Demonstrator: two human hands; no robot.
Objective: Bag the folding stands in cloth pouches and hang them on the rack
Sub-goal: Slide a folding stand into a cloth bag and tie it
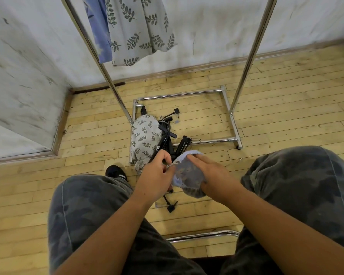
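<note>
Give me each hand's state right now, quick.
Left hand: pinching the rim of the blue cloth pouch.
Right hand: gripping the same pouch from the other side.

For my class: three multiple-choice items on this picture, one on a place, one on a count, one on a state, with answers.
1. Where does the leaf-print floor pouch lie? A) on the person's lap B) against the wall C) at the rack's base, beside the black folding stands.
2. How many pouches hang from the rack? A) none B) two C) five.
3. What are the hands doing? A) both hold the blue-grey pouch B) both lie empty on knees C) one grips an upright.
1 C: it lies on the rack's base by the stands. 2 B: a blue hanging pouch and a leaf-print hanging pouch. 3 A: the left hand pinches its edge, the right hand holds its body.
</note>
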